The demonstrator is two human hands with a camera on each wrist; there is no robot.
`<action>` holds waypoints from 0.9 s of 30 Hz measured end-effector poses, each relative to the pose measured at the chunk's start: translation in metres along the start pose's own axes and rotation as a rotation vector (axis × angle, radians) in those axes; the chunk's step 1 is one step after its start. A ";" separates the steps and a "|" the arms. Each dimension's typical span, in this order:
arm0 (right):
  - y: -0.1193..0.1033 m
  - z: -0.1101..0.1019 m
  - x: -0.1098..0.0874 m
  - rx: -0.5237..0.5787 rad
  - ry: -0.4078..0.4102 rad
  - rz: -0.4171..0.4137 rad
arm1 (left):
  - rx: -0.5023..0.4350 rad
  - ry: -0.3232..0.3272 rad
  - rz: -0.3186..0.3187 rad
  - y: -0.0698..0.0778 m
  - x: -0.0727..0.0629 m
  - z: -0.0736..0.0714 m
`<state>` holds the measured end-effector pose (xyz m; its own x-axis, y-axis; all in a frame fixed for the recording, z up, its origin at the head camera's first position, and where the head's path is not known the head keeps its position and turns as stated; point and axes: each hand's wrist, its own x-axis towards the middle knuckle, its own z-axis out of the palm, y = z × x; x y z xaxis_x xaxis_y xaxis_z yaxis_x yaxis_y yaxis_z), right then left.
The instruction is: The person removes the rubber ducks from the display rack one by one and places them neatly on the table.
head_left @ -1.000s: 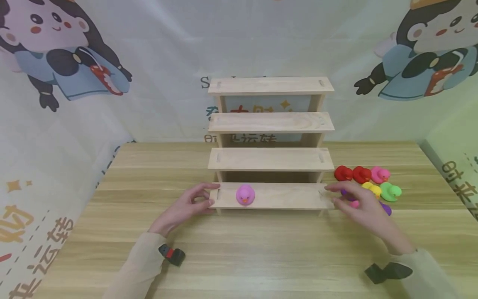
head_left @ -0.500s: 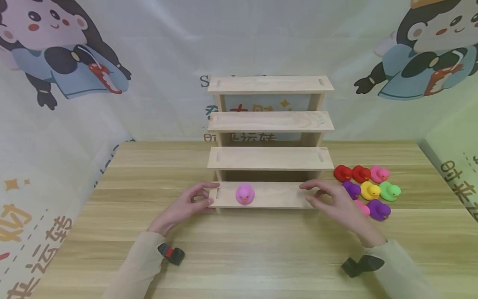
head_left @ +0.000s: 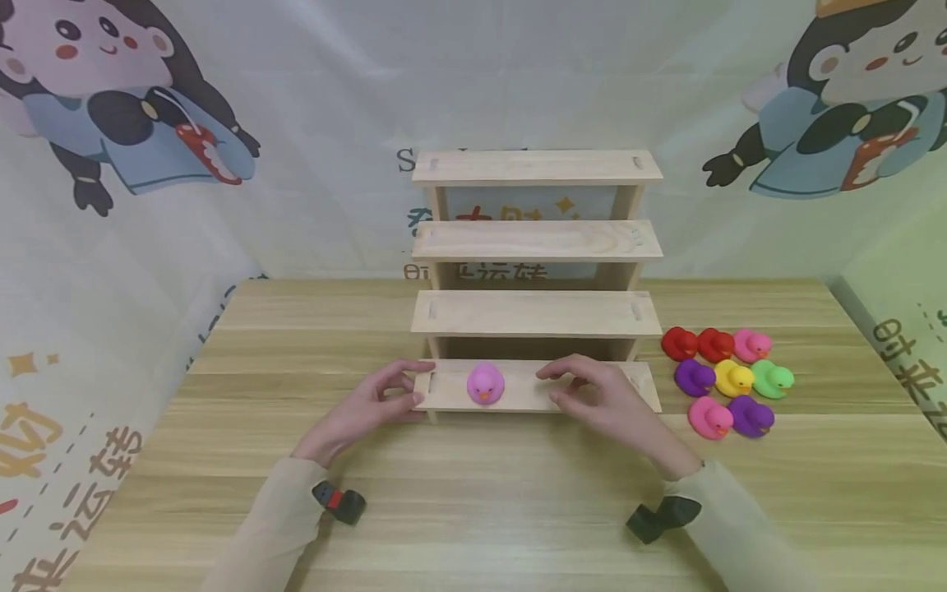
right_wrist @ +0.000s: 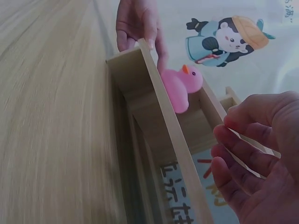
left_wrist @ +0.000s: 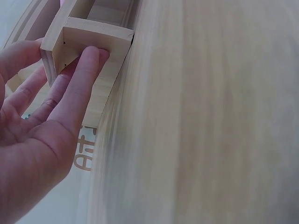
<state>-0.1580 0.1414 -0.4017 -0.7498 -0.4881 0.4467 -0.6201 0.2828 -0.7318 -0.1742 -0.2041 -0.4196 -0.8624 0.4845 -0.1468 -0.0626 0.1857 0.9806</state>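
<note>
A pink toy duck (head_left: 485, 384) sits on the lowest board (head_left: 525, 399) of a four-step wooden display shelf (head_left: 536, 314), left of its middle. My left hand (head_left: 370, 407) grips the left end of that board; in the left wrist view its thumb and fingers (left_wrist: 81, 79) lie around the board's end and the side support. Over the same board, to the right of the duck, is my right hand (head_left: 602, 403). Its fingers are loosely bent, with nothing between thumb and fingertips. The right wrist view shows a gap between these fingers (right_wrist: 233, 161) and the duck.
Right of the shelf, several toy ducks stand in rows on the wooden table (head_left: 473, 501): red (head_left: 716, 344), pink (head_left: 711, 418), purple (head_left: 751, 415), yellow (head_left: 734, 378) and green (head_left: 773, 379). A printed cloth (head_left: 325, 164) hangs behind the table.
My right hand has moved left along the lowest board, from its right end towards the duck, uncovering the ducks on the right. The left hand stays at the board's left end.
</note>
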 end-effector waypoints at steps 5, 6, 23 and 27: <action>-0.001 0.011 0.008 0.005 -0.017 -0.002 | 0.006 0.004 -0.004 0.000 0.000 0.000; -0.002 0.013 0.010 0.004 -0.023 0.001 | 0.008 0.006 -0.005 0.000 0.000 0.000; -0.011 0.044 0.037 0.013 -0.105 0.053 | 0.026 0.002 -0.006 0.000 0.000 -0.001; -0.010 0.051 0.037 -0.021 -0.106 0.080 | 0.033 0.013 -0.018 0.001 -0.001 0.000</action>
<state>-0.1674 0.0784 -0.4042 -0.7691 -0.5476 0.3296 -0.5646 0.3406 -0.7518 -0.1739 -0.2044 -0.4184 -0.8675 0.4701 -0.1630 -0.0623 0.2225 0.9729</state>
